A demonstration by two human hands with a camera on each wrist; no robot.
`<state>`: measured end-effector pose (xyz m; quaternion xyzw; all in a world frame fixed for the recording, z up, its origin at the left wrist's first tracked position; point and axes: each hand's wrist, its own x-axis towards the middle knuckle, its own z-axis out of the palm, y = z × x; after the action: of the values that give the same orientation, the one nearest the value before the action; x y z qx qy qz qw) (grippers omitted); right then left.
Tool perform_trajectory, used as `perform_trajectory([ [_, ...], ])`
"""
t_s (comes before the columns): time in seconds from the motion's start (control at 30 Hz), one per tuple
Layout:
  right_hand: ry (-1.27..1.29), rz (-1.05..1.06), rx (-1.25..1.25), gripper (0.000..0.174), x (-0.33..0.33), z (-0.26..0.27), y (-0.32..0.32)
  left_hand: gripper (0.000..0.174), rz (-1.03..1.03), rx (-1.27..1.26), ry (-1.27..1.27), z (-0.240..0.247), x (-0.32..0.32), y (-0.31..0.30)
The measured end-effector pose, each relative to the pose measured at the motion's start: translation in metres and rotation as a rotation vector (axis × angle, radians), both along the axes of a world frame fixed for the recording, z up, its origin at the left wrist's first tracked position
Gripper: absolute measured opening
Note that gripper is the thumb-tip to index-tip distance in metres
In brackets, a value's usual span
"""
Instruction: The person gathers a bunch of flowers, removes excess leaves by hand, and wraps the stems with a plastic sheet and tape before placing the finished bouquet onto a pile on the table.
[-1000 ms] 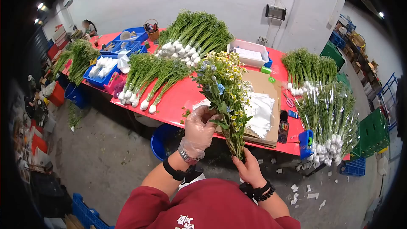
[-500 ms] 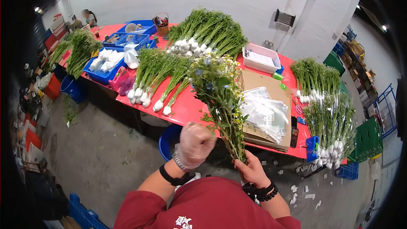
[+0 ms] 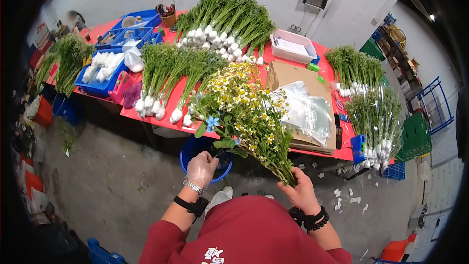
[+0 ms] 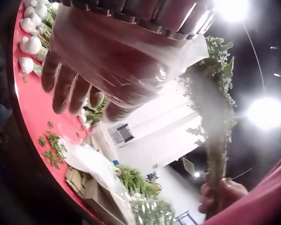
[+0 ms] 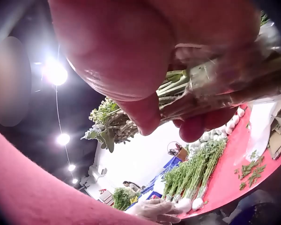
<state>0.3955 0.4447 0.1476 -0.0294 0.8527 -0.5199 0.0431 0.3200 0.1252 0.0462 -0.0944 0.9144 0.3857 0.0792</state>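
My bare right hand [image 3: 302, 193] grips the stem end of a mixed bouquet [image 3: 249, 117] of small white-and-yellow daisy-like flowers, a few blue blooms and green leaves. The bouquet tilts with its heads toward the upper left, over the table's front edge. In the right wrist view, thumb and fingers close around the stems [image 5: 173, 89]. My left hand [image 3: 201, 168], in a clear plastic glove, hovers left of the bouquet, above a blue bucket [image 3: 188, 149] on the floor. The left wrist view shows its fingers [image 4: 63, 89] loosely extended, holding nothing.
On the red table [image 3: 163, 128] lie green bunches [image 3: 224, 19] with white-wrapped stem ends. Clear plastic sleeves [image 3: 305, 117] rest on cardboard [image 3: 283, 76]. A white tray [image 3: 293, 46] and blue crates [image 3: 100, 85] stand farther back. Paper scraps [image 3: 355, 200] litter the floor.
My left hand has come away from the bouquet, moving down and left. The bouquet has tipped from nearly upright toward the left, its daisy-like flowers now facing up; my right hand keeps its grip.
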Motion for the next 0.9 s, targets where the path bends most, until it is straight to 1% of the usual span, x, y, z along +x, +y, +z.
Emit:
perform_trajectory([
  [0.03, -0.007, 0.004, 0.006, 0.045, 0.001, -0.002, 0.000, 0.033, -0.014, 0.117, -0.017, -0.002, 0.001, 0.001],
  [0.07, 0.000, -0.005, 0.032, 0.044, 0.003, -0.004, -0.001, 0.039, 0.006, 0.264, 0.105, -0.018, 0.004, 0.006],
  [0.1, 0.010, -0.011, 0.055, 0.043, 0.003, -0.006, -0.003, 0.043, -0.055, 0.319, 0.078, 0.016, 0.007, 0.010],
  [0.17, 0.016, -0.018, 0.047, 0.042, 0.004, -0.011, -0.007, 0.044, -0.121, 0.485, -0.016, 0.031, 0.008, 0.019],
  [0.2, 0.019, -0.032, 0.043, 0.041, 0.005, -0.012, -0.009, 0.044, -0.219, 0.569, 0.080, 0.031, 0.007, 0.022],
  [0.27, 0.012, -0.033, 0.064, 0.040, 0.006, -0.010, -0.013, 0.038, -0.299, 0.606, 0.232, 0.036, 0.012, 0.032],
  [0.3, 0.013, -0.044, 0.085, 0.040, 0.007, -0.008, -0.016, 0.038, -0.294, 0.603, 0.232, 0.035, 0.009, 0.028],
  [0.33, 0.013, -0.041, 0.083, 0.040, 0.007, -0.006, -0.018, 0.034, -0.473, 0.211, 0.507, 0.031, 0.007, 0.024],
  [0.4, -0.004, -0.040, 0.048, 0.039, 0.008, -0.002, -0.020, 0.013, -0.479, -0.039, 0.744, 0.027, 0.006, 0.022],
  [0.47, 0.031, -0.034, 0.062, 0.039, 0.010, -0.005, -0.018, 0.012, -0.224, 0.440, 0.535, 0.027, 0.007, 0.022],
  [0.57, 0.077, -0.013, 0.074, 0.040, 0.012, -0.003, -0.018, 0.033, -0.472, -0.064, 0.715, 0.024, 0.005, 0.004],
  [0.6, 0.093, 0.010, 0.074, 0.040, 0.010, -0.002, -0.018, 0.039, -0.333, 0.081, 0.361, 0.031, 0.008, 0.008],
  [0.7, 0.124, 0.013, 0.080, 0.041, 0.010, 0.002, -0.023, 0.055, -0.262, 0.303, -0.076, 0.048, 0.014, 0.013],
  [0.77, 0.097, 0.015, 0.095, 0.041, 0.011, 0.009, -0.026, 0.038, -0.449, 0.566, -0.076, 0.072, 0.019, 0.019],
  [0.8, 0.074, 0.020, 0.114, 0.041, 0.011, 0.012, -0.029, 0.044, -0.424, 1.052, -0.124, 0.075, 0.027, 0.032],
  [0.83, 0.072, 0.019, 0.113, 0.041, 0.010, 0.012, -0.029, 0.044, -0.424, 1.051, -0.126, 0.077, 0.027, 0.036],
  [0.9, 0.208, 0.060, 0.203, 0.042, 0.005, 0.003, -0.033, 0.059, -0.479, 1.265, -0.166, 0.075, 0.021, 0.039],
])
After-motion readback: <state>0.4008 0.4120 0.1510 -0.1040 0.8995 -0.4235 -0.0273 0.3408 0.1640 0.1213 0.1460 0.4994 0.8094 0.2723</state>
